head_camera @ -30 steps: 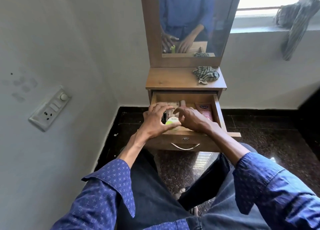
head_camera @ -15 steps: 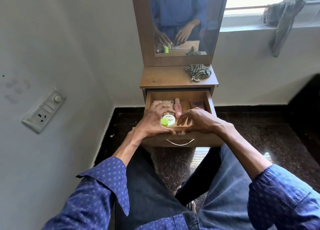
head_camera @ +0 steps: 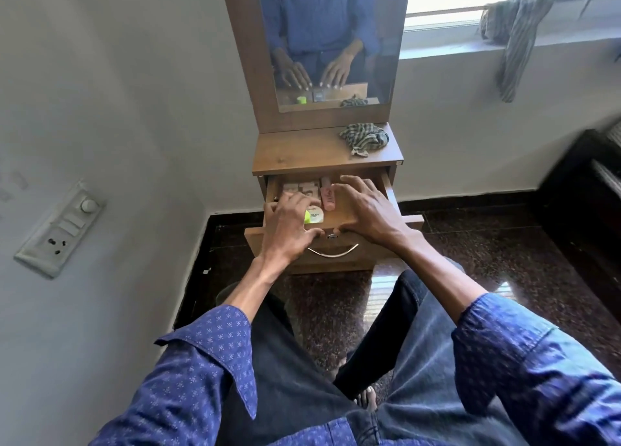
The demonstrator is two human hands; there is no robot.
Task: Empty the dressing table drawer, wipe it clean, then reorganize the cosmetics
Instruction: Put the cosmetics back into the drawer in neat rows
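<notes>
The wooden dressing table's drawer (head_camera: 349,260) stands pulled open. Inside lie a white round jar (head_camera: 317,215) with a green lid beside it, a pink tube (head_camera: 328,198) and small beige boxes (head_camera: 300,188). My left hand (head_camera: 289,230) hovers over the drawer's left side with fingers spread, its thumb lying along the front edge. Over the right side is my right hand (head_camera: 366,210), with fingers spread above the contents and its thumb on the front edge too. Neither hand holds anything. Both hands hide part of the contents.
A striped cloth (head_camera: 364,138) lies crumpled on the tabletop (head_camera: 302,153) under the mirror (head_camera: 332,42). A switch panel (head_camera: 60,227) is on the left wall. Another cloth (head_camera: 514,35) hangs from the window sill. Dark furniture (head_camera: 588,193) stands at the right. My knees are close to the drawer.
My left hand has let go of the white jar, which now sits in the drawer's front. Both hands have spread out flat over the drawer.
</notes>
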